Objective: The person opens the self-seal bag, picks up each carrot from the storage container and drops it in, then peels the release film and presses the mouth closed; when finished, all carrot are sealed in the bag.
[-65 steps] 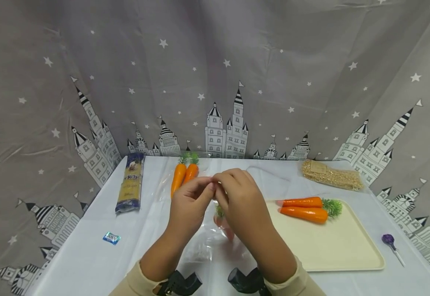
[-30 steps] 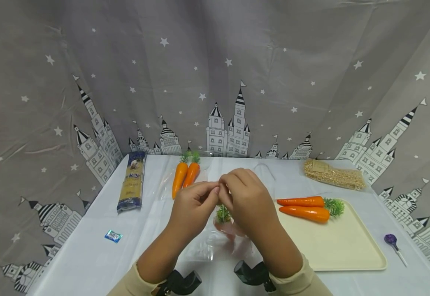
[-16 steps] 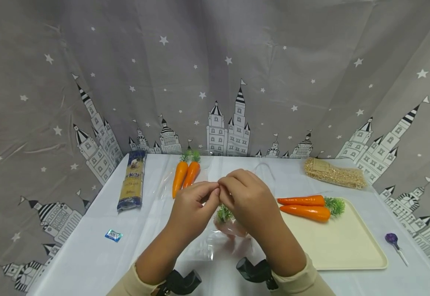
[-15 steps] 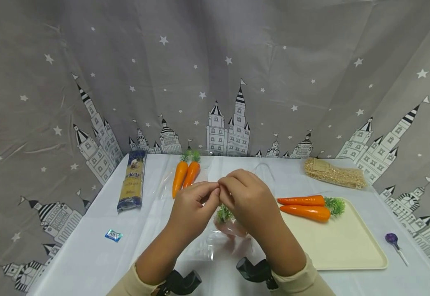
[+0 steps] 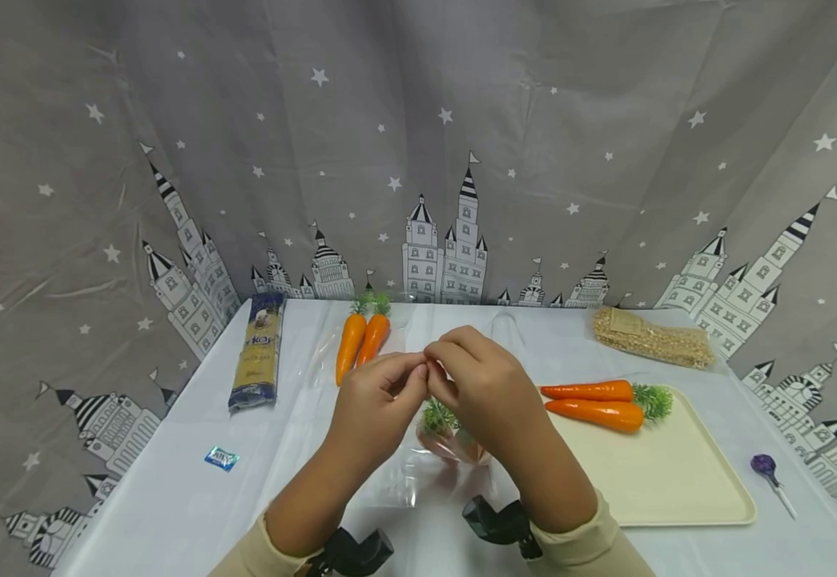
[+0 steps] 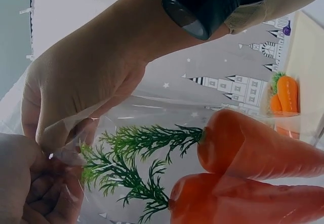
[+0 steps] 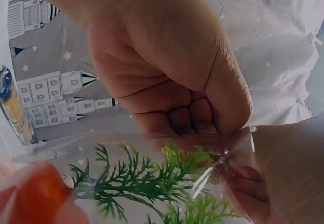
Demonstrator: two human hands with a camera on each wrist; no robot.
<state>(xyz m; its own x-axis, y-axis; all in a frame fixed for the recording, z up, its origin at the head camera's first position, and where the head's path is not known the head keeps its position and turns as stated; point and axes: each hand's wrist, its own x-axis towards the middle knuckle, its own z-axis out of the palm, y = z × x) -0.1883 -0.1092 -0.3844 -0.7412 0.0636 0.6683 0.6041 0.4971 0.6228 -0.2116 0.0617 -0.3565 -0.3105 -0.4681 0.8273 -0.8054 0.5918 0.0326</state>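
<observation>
Pinching the top of a clear bag [image 6: 152, 113], the left hand [image 5: 378, 409] and the right hand [image 5: 486, 393] meet almost fingertip to fingertip at mid-table, each with thumb and forefinger closed narrowly on the film. The bag hangs beneath them and contains two carrots [image 6: 253, 143] lying side by side; their leafy tops [image 6: 169, 138] reach up close to the fingertips, while the orange roots point away. In the head view the right hand hides much of this bag. Clear plastic [image 5: 389, 485] also shows on the table below; whether it belongs to the same bag cannot be told.

Behind the left hand, a second pair of carrots [image 5: 351, 349] lies in clear wrapping, tops toward the curtain [image 5: 569, 120]. Further left are a blue and gold packet [image 5: 255, 353] and, nearer the person, a small blue sachet [image 5: 222, 458]. To the right, a cream tray [image 5: 678, 489] bears a third pair of carrots [image 5: 598, 414] near its far edge, tips toward the right hand. Beyond the tray lies a bag of yellow grains [image 5: 652, 338]; beside it, at the right, a purple lollipop [image 5: 764, 465] rests on the white tablecloth [image 5: 173, 521]
</observation>
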